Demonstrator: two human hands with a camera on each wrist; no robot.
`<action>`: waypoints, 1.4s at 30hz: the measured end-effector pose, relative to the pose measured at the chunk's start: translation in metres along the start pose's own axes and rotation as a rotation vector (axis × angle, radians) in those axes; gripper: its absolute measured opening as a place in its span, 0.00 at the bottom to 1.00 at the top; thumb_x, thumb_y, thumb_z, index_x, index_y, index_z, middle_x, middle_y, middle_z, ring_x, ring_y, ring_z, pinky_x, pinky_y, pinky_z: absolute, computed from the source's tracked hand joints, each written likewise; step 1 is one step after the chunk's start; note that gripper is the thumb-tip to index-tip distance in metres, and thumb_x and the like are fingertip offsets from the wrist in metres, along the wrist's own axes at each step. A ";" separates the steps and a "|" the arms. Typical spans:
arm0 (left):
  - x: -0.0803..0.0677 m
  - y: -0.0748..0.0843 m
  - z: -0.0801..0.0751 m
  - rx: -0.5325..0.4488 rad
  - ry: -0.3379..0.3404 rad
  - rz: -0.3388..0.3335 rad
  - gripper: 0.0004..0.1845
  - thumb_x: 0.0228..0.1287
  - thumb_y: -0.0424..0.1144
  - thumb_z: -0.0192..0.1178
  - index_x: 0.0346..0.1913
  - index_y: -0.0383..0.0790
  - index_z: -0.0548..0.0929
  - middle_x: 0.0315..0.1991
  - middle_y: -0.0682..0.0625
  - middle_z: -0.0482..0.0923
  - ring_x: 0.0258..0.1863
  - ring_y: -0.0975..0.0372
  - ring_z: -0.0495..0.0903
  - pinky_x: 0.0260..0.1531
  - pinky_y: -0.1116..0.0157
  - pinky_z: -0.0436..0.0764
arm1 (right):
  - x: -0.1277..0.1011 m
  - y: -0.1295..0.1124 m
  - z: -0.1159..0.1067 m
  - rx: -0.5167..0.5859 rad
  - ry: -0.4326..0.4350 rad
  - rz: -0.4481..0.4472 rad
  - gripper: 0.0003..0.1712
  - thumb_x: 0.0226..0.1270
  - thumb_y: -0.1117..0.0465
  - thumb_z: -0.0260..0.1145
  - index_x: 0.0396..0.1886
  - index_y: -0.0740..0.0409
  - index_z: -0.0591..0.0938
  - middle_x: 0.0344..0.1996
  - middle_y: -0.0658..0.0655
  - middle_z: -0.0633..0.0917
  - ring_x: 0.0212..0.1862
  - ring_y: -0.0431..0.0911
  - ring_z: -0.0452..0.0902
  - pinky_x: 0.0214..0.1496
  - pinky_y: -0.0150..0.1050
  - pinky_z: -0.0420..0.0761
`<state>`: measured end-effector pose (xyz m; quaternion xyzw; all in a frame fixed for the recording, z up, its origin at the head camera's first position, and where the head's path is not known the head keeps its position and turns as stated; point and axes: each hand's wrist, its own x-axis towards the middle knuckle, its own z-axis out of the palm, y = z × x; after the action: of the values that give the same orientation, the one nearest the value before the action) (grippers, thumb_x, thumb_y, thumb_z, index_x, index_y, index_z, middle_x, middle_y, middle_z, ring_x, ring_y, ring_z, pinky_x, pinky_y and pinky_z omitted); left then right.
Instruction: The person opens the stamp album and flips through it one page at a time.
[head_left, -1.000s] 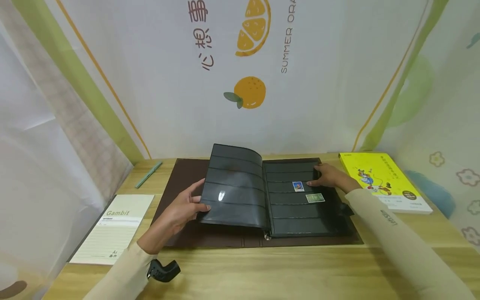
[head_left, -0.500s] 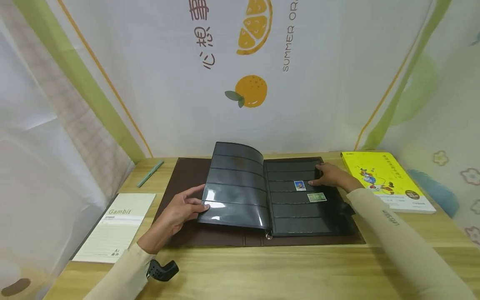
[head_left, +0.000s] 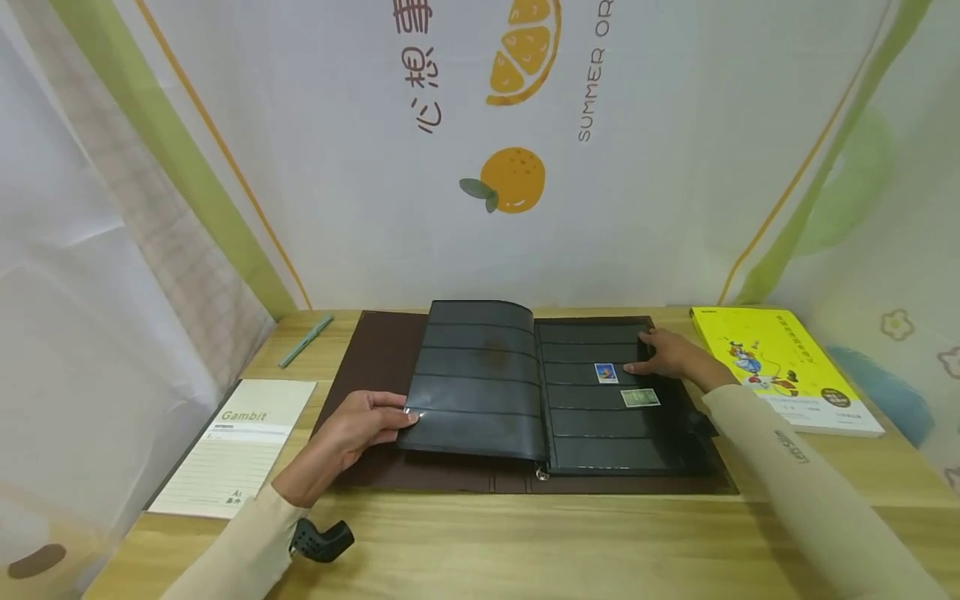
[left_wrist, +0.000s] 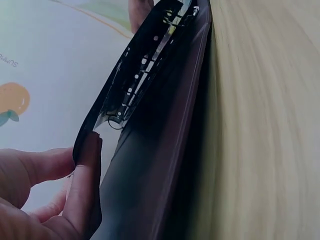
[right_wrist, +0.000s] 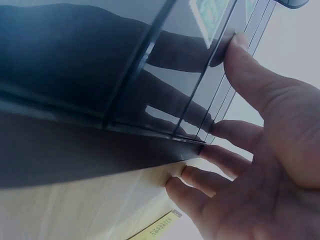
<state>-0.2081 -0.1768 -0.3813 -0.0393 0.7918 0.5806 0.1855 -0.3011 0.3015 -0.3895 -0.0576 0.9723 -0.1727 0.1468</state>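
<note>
So the black page point(head_left: 480, 379) of the stamp album point(head_left: 600, 392) has dropped a fair bit over the last second: it was arching up in the middle, now it's nearly flat over the left half of the brown cover point(head_left: 375, 358). My left hand point(head_left: 352, 427) has its thumb and fingertips pinching the page's left edge, easing it down. My right hand point(head_left: 670, 354) hasn't budged, fingers straight and flat on the right page, just right of the blue stamp point(head_left: 606, 372), with the green stamp point(head_left: 640, 397) just nearer. I reckon this page turn is about done. The album sits mid-table, with the notepad point(head_left: 236, 446) to its left and the yellow book point(head_left: 780, 367) to its right.
</note>
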 end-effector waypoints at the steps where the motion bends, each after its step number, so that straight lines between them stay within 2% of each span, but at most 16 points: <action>1: 0.000 0.000 -0.002 0.010 0.003 -0.002 0.29 0.64 0.33 0.69 0.64 0.23 0.75 0.44 0.48 0.84 0.37 0.69 0.85 0.42 0.68 0.85 | 0.000 0.000 0.000 0.000 0.004 -0.002 0.53 0.67 0.48 0.70 0.73 0.82 0.56 0.71 0.86 0.56 0.73 0.78 0.53 0.74 0.68 0.59; 6: -0.001 -0.002 -0.015 0.075 0.048 -0.006 0.28 0.63 0.34 0.68 0.64 0.23 0.75 0.48 0.43 0.83 0.36 0.69 0.83 0.39 0.69 0.84 | -0.004 -0.004 -0.004 0.003 0.016 -0.015 0.54 0.67 0.48 0.71 0.73 0.82 0.56 0.71 0.86 0.55 0.73 0.78 0.53 0.74 0.68 0.59; 10: -0.005 -0.005 -0.020 0.169 0.048 -0.008 0.27 0.63 0.32 0.68 0.62 0.21 0.75 0.48 0.37 0.84 0.37 0.64 0.84 0.39 0.64 0.86 | -0.009 -0.006 -0.009 -0.026 0.019 -0.018 0.53 0.67 0.48 0.71 0.72 0.83 0.58 0.71 0.86 0.56 0.72 0.78 0.53 0.74 0.68 0.59; 14: -0.012 -0.005 -0.017 0.258 0.026 0.000 0.28 0.62 0.31 0.69 0.61 0.21 0.74 0.42 0.36 0.87 0.36 0.59 0.86 0.40 0.58 0.87 | -0.013 -0.006 -0.013 -0.042 0.027 -0.014 0.52 0.67 0.49 0.70 0.71 0.84 0.58 0.70 0.87 0.56 0.72 0.79 0.54 0.73 0.68 0.59; 18: -0.016 -0.005 -0.014 0.330 0.037 0.013 0.28 0.61 0.30 0.71 0.61 0.23 0.74 0.35 0.40 0.87 0.29 0.58 0.85 0.34 0.59 0.87 | -0.014 -0.007 -0.013 -0.033 0.015 -0.013 0.53 0.67 0.49 0.71 0.72 0.84 0.57 0.70 0.87 0.56 0.72 0.79 0.53 0.73 0.68 0.59; 20: -0.017 -0.003 -0.012 0.408 0.057 0.025 0.28 0.59 0.32 0.72 0.60 0.25 0.76 0.32 0.42 0.87 0.25 0.59 0.85 0.32 0.60 0.86 | -0.014 -0.007 -0.013 -0.035 0.006 -0.014 0.53 0.67 0.48 0.71 0.72 0.84 0.57 0.70 0.87 0.56 0.72 0.79 0.53 0.73 0.68 0.60; 24: -0.011 0.004 -0.006 0.638 0.106 0.092 0.29 0.55 0.38 0.76 0.57 0.28 0.79 0.24 0.48 0.86 0.20 0.61 0.84 0.29 0.59 0.84 | -0.015 -0.003 -0.016 -0.046 0.029 -0.017 0.53 0.67 0.48 0.70 0.71 0.85 0.57 0.70 0.87 0.56 0.72 0.79 0.53 0.73 0.68 0.60; 27: -0.008 0.011 0.000 0.781 0.139 0.175 0.31 0.53 0.39 0.78 0.57 0.26 0.79 0.22 0.48 0.85 0.20 0.61 0.83 0.29 0.58 0.83 | -0.016 0.000 -0.016 -0.048 0.065 -0.022 0.52 0.68 0.50 0.70 0.71 0.86 0.57 0.69 0.87 0.57 0.71 0.79 0.54 0.73 0.68 0.60; 30: -0.011 0.013 0.011 0.895 0.186 0.304 0.31 0.50 0.38 0.79 0.55 0.26 0.81 0.31 0.42 0.86 0.29 0.53 0.85 0.34 0.55 0.84 | -0.017 0.000 -0.011 -0.048 0.094 -0.028 0.52 0.67 0.51 0.70 0.71 0.86 0.57 0.69 0.87 0.58 0.71 0.79 0.55 0.72 0.68 0.60; 32: -0.015 0.010 0.020 0.970 0.206 0.401 0.31 0.49 0.40 0.80 0.55 0.27 0.82 0.44 0.36 0.85 0.41 0.46 0.85 0.40 0.52 0.84 | -0.017 -0.001 -0.006 -0.041 0.113 -0.041 0.52 0.66 0.52 0.71 0.71 0.86 0.56 0.69 0.87 0.58 0.71 0.78 0.56 0.72 0.68 0.61; 34: -0.019 0.010 0.031 1.012 0.179 0.470 0.34 0.50 0.43 0.79 0.59 0.30 0.81 0.58 0.31 0.79 0.57 0.38 0.78 0.52 0.44 0.81 | -0.015 -0.003 0.000 -0.032 0.127 -0.052 0.53 0.66 0.53 0.72 0.72 0.86 0.55 0.70 0.87 0.58 0.71 0.78 0.56 0.72 0.68 0.61; 37: -0.020 0.012 0.047 1.008 0.042 0.483 0.40 0.54 0.51 0.76 0.69 0.39 0.76 0.74 0.32 0.65 0.73 0.33 0.61 0.64 0.34 0.68 | -0.014 -0.006 0.006 -0.009 0.152 -0.065 0.53 0.66 0.55 0.72 0.72 0.86 0.54 0.70 0.86 0.59 0.72 0.77 0.56 0.72 0.68 0.61; 40: -0.016 0.015 0.059 1.000 -0.090 0.437 0.45 0.56 0.55 0.74 0.76 0.48 0.68 0.79 0.36 0.54 0.79 0.34 0.48 0.68 0.28 0.56 | -0.014 -0.008 0.010 0.038 0.201 -0.091 0.51 0.64 0.57 0.73 0.72 0.84 0.57 0.68 0.84 0.65 0.68 0.75 0.63 0.70 0.68 0.65; 42: -0.013 0.017 0.064 1.010 -0.133 0.406 0.47 0.56 0.56 0.74 0.78 0.52 0.65 0.81 0.38 0.51 0.79 0.34 0.44 0.67 0.26 0.52 | -0.014 -0.009 0.012 0.093 0.248 -0.127 0.46 0.63 0.59 0.73 0.71 0.81 0.62 0.62 0.81 0.73 0.60 0.71 0.72 0.63 0.65 0.72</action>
<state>-0.1845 -0.1140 -0.3779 0.2452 0.9503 0.1536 0.1153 -0.2833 0.2913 -0.3935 -0.0904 0.9683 -0.2324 0.0171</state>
